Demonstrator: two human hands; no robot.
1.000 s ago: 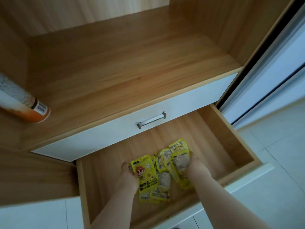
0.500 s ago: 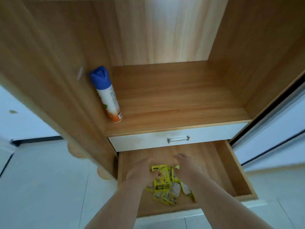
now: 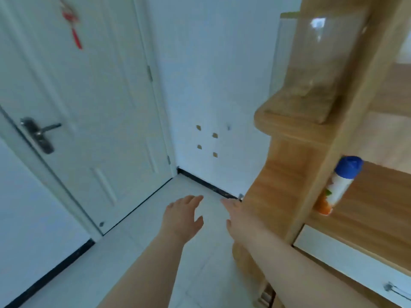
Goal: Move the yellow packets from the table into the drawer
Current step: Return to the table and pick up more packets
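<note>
Left hand (image 3: 182,216) and right hand (image 3: 239,218) reached forward side by side, both empty
A white door (image 3: 100,96) stood beyond and to the left of the left hand, and pale floor tiles (image 3: 133,252) lay beneath both hands; a wooden cabinet (image 3: 287,174) rose just right of the right hand, its white drawer front (image 3: 333,258) lying right of that forearm; a spray can (image 3: 342,185) with a blue cap stood on the cabinet shelf, right of and above the right hand; a dark door handle (image 3: 37,134) sat far left of the left hand; both hands had straight, loosely spread fingers, palms down, gripping nothing; where the yellow packets lay could not be told from this view
</note>
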